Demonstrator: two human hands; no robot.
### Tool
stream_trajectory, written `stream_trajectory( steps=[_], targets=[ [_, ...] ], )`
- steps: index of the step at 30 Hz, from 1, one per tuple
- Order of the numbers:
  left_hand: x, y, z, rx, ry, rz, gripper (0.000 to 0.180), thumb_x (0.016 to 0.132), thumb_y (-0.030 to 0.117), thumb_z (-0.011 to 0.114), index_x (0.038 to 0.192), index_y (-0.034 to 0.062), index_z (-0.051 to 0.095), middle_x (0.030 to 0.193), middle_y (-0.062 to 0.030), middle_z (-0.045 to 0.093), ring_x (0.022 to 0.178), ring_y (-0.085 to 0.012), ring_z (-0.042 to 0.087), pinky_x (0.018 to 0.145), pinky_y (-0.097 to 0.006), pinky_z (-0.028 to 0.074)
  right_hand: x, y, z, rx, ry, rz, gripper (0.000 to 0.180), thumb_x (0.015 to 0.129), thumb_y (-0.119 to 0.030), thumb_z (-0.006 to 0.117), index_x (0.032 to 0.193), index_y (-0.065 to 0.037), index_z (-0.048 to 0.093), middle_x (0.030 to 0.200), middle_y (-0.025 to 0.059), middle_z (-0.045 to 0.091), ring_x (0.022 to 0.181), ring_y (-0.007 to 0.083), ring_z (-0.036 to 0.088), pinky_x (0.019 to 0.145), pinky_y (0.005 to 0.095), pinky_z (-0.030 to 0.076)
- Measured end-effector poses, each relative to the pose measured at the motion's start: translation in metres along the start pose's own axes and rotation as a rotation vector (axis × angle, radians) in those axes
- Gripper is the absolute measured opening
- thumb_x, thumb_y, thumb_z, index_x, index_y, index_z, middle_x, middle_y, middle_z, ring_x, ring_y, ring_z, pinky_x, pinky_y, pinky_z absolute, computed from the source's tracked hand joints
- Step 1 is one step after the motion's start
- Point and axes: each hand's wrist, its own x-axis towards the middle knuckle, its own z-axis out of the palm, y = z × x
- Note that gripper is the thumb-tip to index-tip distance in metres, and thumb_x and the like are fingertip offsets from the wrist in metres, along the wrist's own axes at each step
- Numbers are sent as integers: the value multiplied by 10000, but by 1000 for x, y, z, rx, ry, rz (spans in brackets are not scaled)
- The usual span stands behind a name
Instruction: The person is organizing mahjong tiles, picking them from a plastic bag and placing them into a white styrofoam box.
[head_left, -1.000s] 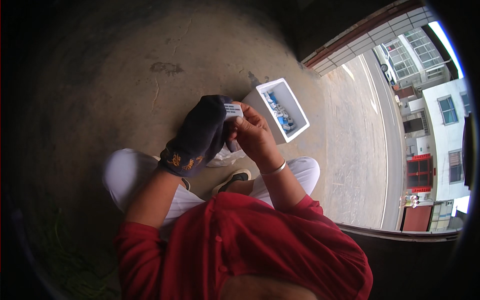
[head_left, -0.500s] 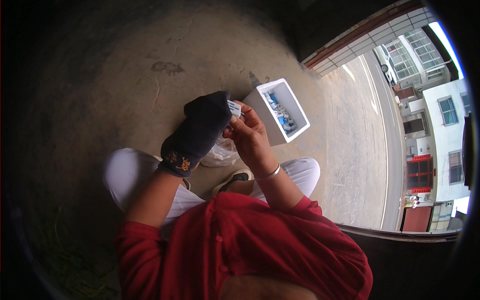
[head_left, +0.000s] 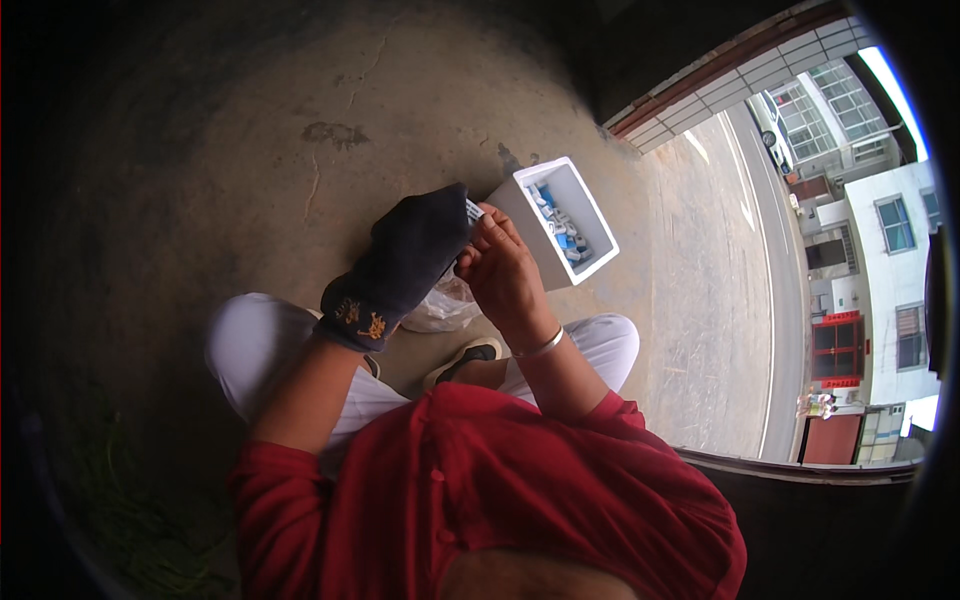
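A dark cloth glove with gold embroidery at the cuff covers my left hand [head_left: 408, 255]. My left hand is closed on a small white plastic piece [head_left: 474, 211] with dark marks, and the glove hides most of it. My bare right hand [head_left: 508, 278] wears a metal bangle and pinches the same piece from the right, its fingertips touching it. Below both hands, a clear plastic bag [head_left: 440, 309] lies between my feet, partly covered by the glove. What is inside the bag I cannot make out.
Just right of my hands stands a white foam box [head_left: 601, 212], open at the top, with several small white and blue pieces [head_left: 567, 235] inside. My bent knees in white trousers [head_left: 600, 350] flank the work. The concrete floor [head_left: 230, 170] meets a road on the right.
The white piece shows less now, turned more edge-on and further behind the glove. The right fingers have shifted on it, and both hands have moved slightly right. The box stays put.
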Motion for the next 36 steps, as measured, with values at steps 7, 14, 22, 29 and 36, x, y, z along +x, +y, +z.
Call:
stream_trajectory(
  steps=[7, 14, 22, 29, 36],
  targets=[
    [17, 5, 1, 62, -268, -88, 194, 796, 90, 648, 956, 18, 564, 806, -150, 652, 763, -315, 670, 654, -402, 529, -8, 6, 0, -61, 57, 51, 177, 992, -245, 534, 1088, -96, 538, 849, -14, 576, 601, 80, 496, 569, 215, 417],
    [22, 5, 4, 141, -483, -177, 335, 767, 77, 685, 1060, -15, 551, 835, -156, 638, 822, -328, 658, 726, -407, 524, -7, 1, -6, -17, 38, 62, 199, 979, -284, 561, 1017, -88, 565, 805, -18, 536, 602, 83, 463, 574, 229, 407],
    [3, 5, 1, 109, 42, -9, 141, 814, 139, 636, 912, 53, 581, 751, -136, 640, 750, -330, 668, 646, -410, 528, -11, -4, -1, -183, 29, -16, 292, 961, -209, 596, 1200, -47, 551, 887, 15, 599, 651, 115, 567, 604, 230, 452],
    [-8, -3, -5, -192, -181, -239, 190, 792, 62, 628, 979, 47, 601, 883, -157, 645, 807, -312, 657, 703, -409, 521, -15, -23, 8, -696, -74, -176, 412, 916, -135, 653, 1278, -2, 509, 946, 69, 660, 766, 123, 634, 672, 240, 482],
    [3, -1, -4, 325, -322, 42, 125, 786, 184, 654, 845, 74, 648, 775, -117, 648, 799, -296, 663, 695, -383, 525, -12, -28, -8, -594, -62, -147, 409, 897, -85, 669, 1272, 4, 533, 965, 50, 660, 820, 108, 618, 729, 243, 486]
  ],
)
